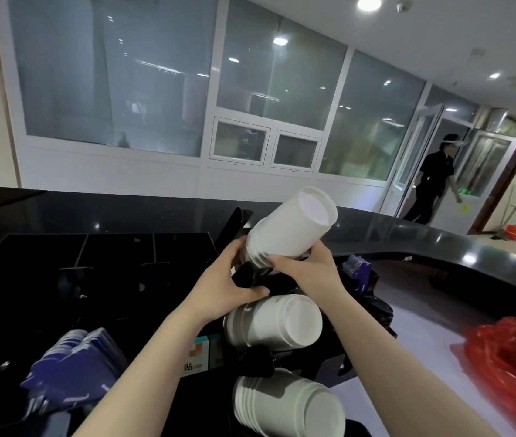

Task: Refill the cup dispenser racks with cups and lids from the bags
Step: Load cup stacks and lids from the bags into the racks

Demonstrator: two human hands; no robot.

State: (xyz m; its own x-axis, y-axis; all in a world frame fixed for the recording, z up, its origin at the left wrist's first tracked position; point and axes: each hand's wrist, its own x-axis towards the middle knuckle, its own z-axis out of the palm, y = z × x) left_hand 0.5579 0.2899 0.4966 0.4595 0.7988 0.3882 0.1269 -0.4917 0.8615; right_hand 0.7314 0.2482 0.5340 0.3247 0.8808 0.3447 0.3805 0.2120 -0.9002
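While I have the top stack of cups (291, 227) tilted bottom-up over the black rack (282, 279), both grips sit only at its rim end. My left hand (228, 279) curls around the rims and the rack's edge; my right hand (305, 266) pinches the stack's lower side. The stack could slide apart or tip off toward the counter (439, 244), since its far end hangs unsupported. Pushed in crooked, it may jam or knock the middle stack (277, 321) and bottom stack (291, 405) just below.
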